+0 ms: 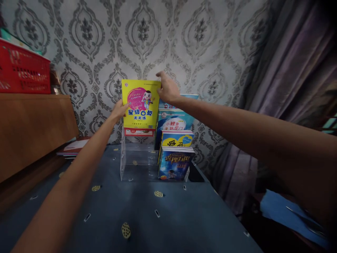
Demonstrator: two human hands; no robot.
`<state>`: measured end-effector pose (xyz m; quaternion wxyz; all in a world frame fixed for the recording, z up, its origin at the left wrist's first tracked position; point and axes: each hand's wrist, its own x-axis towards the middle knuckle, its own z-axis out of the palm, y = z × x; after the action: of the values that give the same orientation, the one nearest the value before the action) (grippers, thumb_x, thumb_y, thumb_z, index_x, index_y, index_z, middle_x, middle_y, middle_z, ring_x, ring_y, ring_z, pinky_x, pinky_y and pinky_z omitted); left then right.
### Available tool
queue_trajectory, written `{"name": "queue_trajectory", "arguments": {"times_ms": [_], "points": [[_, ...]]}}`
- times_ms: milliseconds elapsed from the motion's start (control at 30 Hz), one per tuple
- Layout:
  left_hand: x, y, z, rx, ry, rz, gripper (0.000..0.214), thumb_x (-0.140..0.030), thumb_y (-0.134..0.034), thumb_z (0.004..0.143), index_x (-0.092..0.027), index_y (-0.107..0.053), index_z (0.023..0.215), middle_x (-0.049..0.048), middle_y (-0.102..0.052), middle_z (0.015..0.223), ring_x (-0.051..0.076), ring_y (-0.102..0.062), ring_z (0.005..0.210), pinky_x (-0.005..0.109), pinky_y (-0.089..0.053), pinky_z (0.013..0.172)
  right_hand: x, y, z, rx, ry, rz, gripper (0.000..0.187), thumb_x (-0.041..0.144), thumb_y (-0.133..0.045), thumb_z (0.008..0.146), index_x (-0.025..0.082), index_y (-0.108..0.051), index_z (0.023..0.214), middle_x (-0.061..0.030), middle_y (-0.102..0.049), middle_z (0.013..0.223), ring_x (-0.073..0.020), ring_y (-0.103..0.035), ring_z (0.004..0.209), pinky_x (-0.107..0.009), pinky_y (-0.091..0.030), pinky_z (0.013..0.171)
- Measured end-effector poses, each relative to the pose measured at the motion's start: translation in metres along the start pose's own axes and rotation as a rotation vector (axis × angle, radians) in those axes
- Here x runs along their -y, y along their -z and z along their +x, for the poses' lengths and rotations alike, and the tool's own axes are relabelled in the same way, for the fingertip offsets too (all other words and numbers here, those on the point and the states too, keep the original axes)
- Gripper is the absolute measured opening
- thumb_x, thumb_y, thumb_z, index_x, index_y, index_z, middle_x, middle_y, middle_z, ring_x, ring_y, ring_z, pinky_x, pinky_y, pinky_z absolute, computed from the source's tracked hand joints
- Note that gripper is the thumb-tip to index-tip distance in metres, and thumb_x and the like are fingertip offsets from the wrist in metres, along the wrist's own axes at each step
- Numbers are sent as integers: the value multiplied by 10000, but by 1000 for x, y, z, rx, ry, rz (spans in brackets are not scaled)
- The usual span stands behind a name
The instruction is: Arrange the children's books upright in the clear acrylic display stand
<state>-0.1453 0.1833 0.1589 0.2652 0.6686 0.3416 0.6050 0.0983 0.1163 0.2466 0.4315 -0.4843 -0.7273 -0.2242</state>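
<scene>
A yellow workbook (140,121) with a pink circle and a cartoon child stands upright at the upper left of a clear acrylic book rack (137,172). My left hand (119,110) grips its left edge, thumb on the cover and the other fingers hidden behind. At the upper right corner, my right hand (168,88) has its thumb against the edge and its index finger raised above the top; its remaining fingers are hidden. A red-edged book (139,132) shows just beneath the workbook. Tiered on the rack's right side are a dark blue book (175,167), a yellow book (176,140) and a teal book (175,119).
Blue patterned cloth (142,214) covers the table, with patterned wallpaper behind. Books or papers (75,146) lie at the left by a wooden cabinet (37,126) bearing a red basket (25,66). A grey curtain (250,88) hangs at right, above a blue cloth (279,207).
</scene>
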Motion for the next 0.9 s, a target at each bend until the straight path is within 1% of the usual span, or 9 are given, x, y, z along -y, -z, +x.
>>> {"name": "queue_trajectory", "arguments": {"times_ms": [100, 167, 367, 500, 600, 767, 833, 900], "points": [[-3, -3, 1, -21, 18, 39, 154, -236, -635, 809, -171, -628, 948, 36, -695, 755, 161, -592, 596, 251, -446, 518, -3, 0, 6, 10, 18, -17, 283, 311, -492, 973, 206, -577, 1222, -148, -682, 1093, -348, -609, 1099, -516, -500, 923], [-4, -5, 0, -31, 37, 56, 124, -228, -632, 807, -171, -620, 916, 34, -688, 744, 158, -589, 592, 247, -437, 522, -4, 1, 9, 28, 13, -53, 282, 343, -491, 978, 190, -620, 1176, -157, -689, 1091, -358, -608, 1108, -521, -499, 917], [-8, -11, -3, -69, 72, 48, 97, -220, -676, 793, -163, -617, 845, 30, -679, 720, 176, -641, 631, 245, -466, 564, 4, 9, 11, 126, -17, -278, 350, 355, -445, 1002, 155, -691, 1150, -175, -695, 1134, -394, -591, 1154, -578, -466, 957], [-7, -13, -4, -96, 79, -1, 57, -187, -662, 803, -157, -619, 825, 28, -680, 701, 176, -637, 627, 255, -484, 585, 4, 8, 13, 134, 12, -287, 401, 364, -398, 1028, 125, -679, 1183, -198, -669, 1188, -419, -531, 1240, -611, -418, 1016], [-1, -12, -4, -85, 96, -27, 40, -173, -655, 799, -151, -632, 823, 20, -666, 665, 160, -607, 592, 234, -447, 552, 3, 7, 12, 177, 9, -283, 389, 345, -398, 1028, 123, -679, 1179, -199, -672, 1189, -415, -552, 1222, -608, -405, 1022], [17, -8, -9, -74, 119, -54, 86, -206, -676, 784, -146, -644, 836, 9, -663, 649, 151, -594, 567, 217, -418, 523, 9, 6, 8, 234, -2, -276, 356, 254, -429, 989, 141, -692, 1201, -194, -687, 1218, -379, -603, 1150, -567, -434, 980], [25, -8, -12, -81, 125, -71, 125, -234, -688, 779, -150, -649, 863, 5, -665, 647, 161, -613, 594, 217, -434, 534, 11, 5, 6, 241, 1, -273, 349, 239, -445, 977, 151, -705, 1193, -185, -695, 1208, -370, -609, 1139, -547, -442, 967], [31, -9, -13, -91, 123, -97, 180, -262, -700, 776, -159, -655, 917, 9, -688, 686, 180, -647, 666, 224, -471, 575, 11, 3, 5, 239, -2, -273, 331, 239, -471, 968, 161, -723, 1168, -177, -709, 1175, -367, -617, 1127, -532, -453, 951]]}}
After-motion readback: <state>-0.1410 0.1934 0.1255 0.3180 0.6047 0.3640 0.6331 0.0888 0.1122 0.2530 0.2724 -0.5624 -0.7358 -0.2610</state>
